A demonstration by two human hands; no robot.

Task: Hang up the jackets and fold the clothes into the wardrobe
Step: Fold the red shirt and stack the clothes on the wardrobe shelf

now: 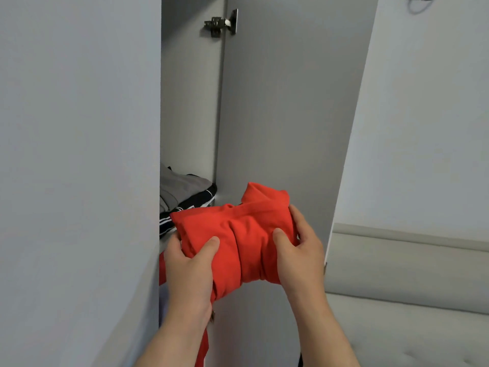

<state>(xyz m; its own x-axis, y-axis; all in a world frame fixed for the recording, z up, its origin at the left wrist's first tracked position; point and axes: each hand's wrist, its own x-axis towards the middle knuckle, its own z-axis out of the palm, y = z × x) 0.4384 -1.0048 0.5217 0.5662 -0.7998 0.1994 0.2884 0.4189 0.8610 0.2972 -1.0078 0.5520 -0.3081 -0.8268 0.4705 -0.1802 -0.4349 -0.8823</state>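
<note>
Both forearms reach up and forward from the bottom of the view. The left hand and the right hand hold a folded red garment between them at the mouth of the wardrobe. Each hand's grip is closed on the cloth: the left thumb lies on top of the bundle's near left part with the fingers tucked out of sight beneath, and the right thumb presses on the top while that hand's fingers wrap round the right end. The bundle is bunched in the middle, its collar end sticks up at the far right, and a loose red strip hangs down past the left wrist. The garment's left corner is just in front of the shelf, on which lies a stack of folded clothes, grey on top and black with white stripes below; whether the red cloth touches the stack cannot be told. The wardrobe's grey door stands open behind the hands, carried by a metal hinge near the top. A pale closed panel fills the left of the view. To the right are a light wall, a cable at its top edge, and a padded beige headboard low down.
</note>
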